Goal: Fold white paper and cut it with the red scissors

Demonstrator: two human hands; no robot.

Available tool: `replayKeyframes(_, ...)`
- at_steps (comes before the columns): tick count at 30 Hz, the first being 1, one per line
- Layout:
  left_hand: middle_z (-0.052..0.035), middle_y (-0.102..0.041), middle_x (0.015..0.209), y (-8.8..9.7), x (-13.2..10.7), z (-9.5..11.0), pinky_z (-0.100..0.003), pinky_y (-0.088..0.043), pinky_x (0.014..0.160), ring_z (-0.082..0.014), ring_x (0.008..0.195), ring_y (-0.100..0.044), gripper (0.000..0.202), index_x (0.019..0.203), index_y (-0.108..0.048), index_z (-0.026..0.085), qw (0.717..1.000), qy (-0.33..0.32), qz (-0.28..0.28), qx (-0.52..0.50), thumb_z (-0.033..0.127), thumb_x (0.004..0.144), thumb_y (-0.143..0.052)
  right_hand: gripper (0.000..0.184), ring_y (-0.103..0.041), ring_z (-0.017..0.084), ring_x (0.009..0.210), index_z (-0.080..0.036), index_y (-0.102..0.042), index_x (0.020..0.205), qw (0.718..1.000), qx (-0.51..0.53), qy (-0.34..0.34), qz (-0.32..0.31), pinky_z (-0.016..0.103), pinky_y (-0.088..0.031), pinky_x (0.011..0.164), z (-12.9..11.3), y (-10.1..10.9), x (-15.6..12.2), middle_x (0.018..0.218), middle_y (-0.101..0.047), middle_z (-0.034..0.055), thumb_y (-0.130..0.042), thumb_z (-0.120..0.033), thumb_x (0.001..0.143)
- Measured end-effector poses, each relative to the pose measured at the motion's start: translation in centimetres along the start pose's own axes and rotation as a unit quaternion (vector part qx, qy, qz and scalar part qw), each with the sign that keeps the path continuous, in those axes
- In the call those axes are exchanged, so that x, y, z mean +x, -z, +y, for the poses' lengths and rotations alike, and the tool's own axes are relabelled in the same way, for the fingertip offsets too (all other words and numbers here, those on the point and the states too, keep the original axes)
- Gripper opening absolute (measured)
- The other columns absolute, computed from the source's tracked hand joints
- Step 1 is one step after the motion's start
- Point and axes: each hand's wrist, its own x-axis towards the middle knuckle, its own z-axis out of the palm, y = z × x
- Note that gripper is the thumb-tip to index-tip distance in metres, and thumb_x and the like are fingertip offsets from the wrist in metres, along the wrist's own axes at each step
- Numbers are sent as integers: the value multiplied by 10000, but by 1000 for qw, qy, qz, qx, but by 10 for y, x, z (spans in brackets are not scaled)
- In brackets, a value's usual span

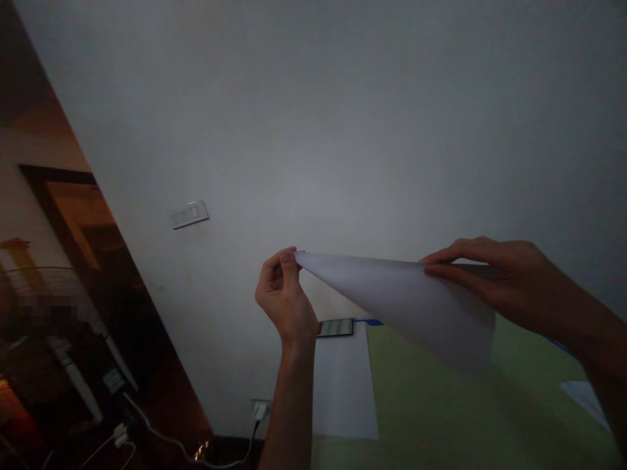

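Observation:
A white sheet of paper (411, 300), bent into a cone-like shape, hangs in the air between my two hands. My left hand (284, 294) pinches its narrow pointed end between thumb and fingers. Along the upper edge, toward the wide end, my right hand (482, 271) grips the paper with thumb and fingers. The sheet's wide lower part droops over the green tabletop (421, 405).
Flat on the table lies another white sheet (343, 391), with a phone-like dark device (336, 328) at its far end and a blue object (372, 322) beside it. More paper (585, 399) lies right. The wall has a switch (190, 214) and a plugged-in charger (260, 410).

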Motion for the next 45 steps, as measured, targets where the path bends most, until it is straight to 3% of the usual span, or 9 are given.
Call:
replayKeyframes(7, -31, -725, 886, 1, 0, -5, -282, -549, 768, -151, 824, -670, 195, 931, -739, 178, 996, -59, 19, 71, 371, 914, -717, 300, -704, 254, 820, -287, -754, 942, 999, -41, 4, -30, 388, -502, 751, -8, 3, 3, 929, -778, 35, -589, -538, 955)
replayKeyframes(14, -32, -734, 920, 0, 0, -6, -294, -543, 806, -161, 870, -683, 181, 938, -725, 180, 988, -100, 39, 115, 358, 937, -692, 277, -691, 263, 866, -306, -749, 925, 998, -40, 1, -46, 407, -490, 790, -11, 5, 2, 941, -762, 26, -594, -534, 951)
replayKeyframes(45, -35, -722, 918, -2, 0, -4, -309, -531, 830, -164, 879, -673, 197, 944, -722, 181, 989, -92, 42, 106, 375, 939, -687, 299, -698, 259, 844, -301, -761, 915, 999, -17, 0, -34, 408, -507, 786, -10, 3, 4, 919, -771, 30, -607, -556, 943)
